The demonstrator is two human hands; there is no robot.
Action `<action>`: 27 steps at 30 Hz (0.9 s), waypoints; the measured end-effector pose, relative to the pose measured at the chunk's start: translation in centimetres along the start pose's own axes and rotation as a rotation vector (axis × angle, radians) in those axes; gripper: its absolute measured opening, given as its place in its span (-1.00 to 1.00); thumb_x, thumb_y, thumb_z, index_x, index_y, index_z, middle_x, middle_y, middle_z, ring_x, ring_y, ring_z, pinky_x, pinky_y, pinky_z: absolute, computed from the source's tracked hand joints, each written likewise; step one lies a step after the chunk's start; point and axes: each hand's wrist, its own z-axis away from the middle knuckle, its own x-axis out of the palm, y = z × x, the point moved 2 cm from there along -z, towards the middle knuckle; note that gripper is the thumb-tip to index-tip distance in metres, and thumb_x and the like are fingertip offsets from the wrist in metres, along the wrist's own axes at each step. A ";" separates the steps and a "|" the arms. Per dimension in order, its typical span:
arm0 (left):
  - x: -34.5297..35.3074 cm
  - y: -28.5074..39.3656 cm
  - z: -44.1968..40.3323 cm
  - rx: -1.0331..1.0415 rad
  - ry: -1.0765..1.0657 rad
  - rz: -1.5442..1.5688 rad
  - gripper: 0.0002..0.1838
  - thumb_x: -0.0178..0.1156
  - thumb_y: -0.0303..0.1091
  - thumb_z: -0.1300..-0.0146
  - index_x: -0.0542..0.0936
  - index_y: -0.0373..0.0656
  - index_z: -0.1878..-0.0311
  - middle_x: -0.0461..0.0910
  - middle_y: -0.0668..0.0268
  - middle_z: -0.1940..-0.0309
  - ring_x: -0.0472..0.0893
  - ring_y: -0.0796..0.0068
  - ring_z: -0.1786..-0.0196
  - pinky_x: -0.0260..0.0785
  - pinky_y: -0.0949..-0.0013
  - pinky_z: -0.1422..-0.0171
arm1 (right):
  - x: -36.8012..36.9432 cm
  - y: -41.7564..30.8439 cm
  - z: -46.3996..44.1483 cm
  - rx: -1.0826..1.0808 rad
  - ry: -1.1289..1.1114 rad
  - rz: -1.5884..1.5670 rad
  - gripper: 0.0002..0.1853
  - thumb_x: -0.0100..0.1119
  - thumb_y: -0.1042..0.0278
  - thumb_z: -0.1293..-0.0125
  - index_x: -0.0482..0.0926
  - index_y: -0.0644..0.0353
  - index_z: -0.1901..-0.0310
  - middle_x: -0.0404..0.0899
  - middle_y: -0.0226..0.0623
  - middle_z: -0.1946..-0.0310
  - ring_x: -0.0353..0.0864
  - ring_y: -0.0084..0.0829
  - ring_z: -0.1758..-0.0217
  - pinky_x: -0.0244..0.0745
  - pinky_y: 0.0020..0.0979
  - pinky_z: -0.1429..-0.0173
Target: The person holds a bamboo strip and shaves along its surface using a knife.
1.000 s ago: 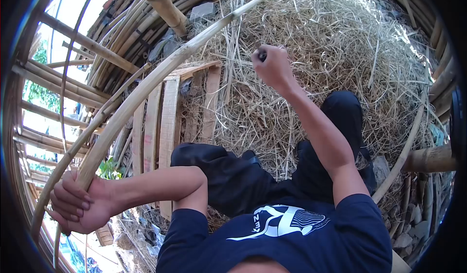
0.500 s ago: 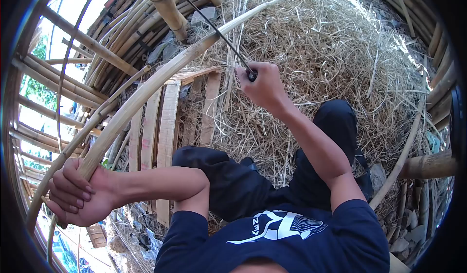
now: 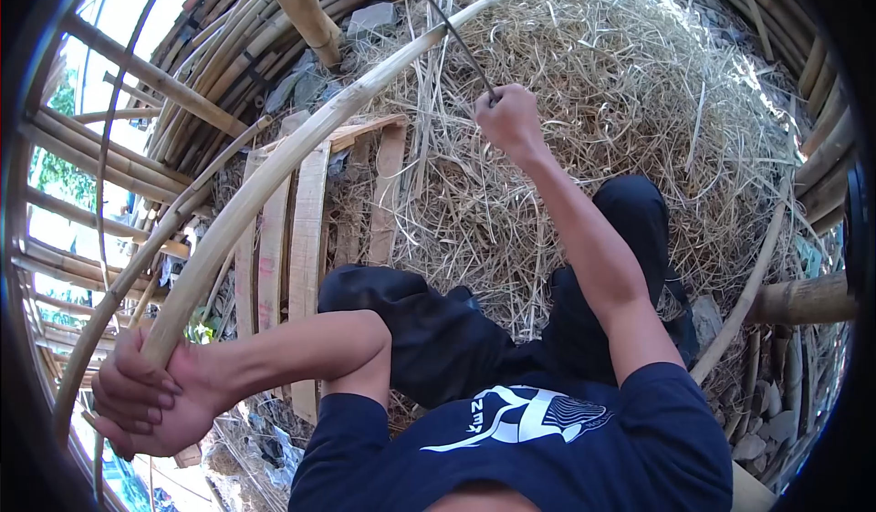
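Note:
My left hand [image 3: 151, 393] is wrapped round the thick lower end of a long pale pole [image 3: 301, 145], which curves up to the top centre. My right hand [image 3: 511, 121] is closed on the dark handle of a long thin blade [image 3: 461, 42]. From that fist the blade slants up and left, passing across the pole near its far, thinner part. Whether the blade touches the pole I cannot tell.
Dry shavings [image 3: 630, 83] heap over the ground ahead. A wooden crate [image 3: 308, 229] of slats sits left of my bent knees. Bamboo rails [image 3: 151, 78] line the left side, and a thick bamboo piece [image 3: 803, 300] juts in at the right, near stones [image 3: 776, 425].
My right hand first came back toward me with the blade, then moved away again up the pole. My left hand keeps its hold and sits slightly lower.

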 end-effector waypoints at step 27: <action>-1.0 0.7 -0.6 -0.020 -0.026 0.013 -0.53 -0.01 -0.41 -0.19 0.12 0.09 0.81 0.08 0.58 0.88 0.11 0.79 0.82 -0.06 0.70 0.72 | 1.5 -1.6 2.9 -0.394 -0.045 0.013 -0.89 0.22 0.38 -0.08 0.70 0.17 0.41 0.63 -0.22 0.63 0.57 -0.37 0.72 0.54 -0.42 0.57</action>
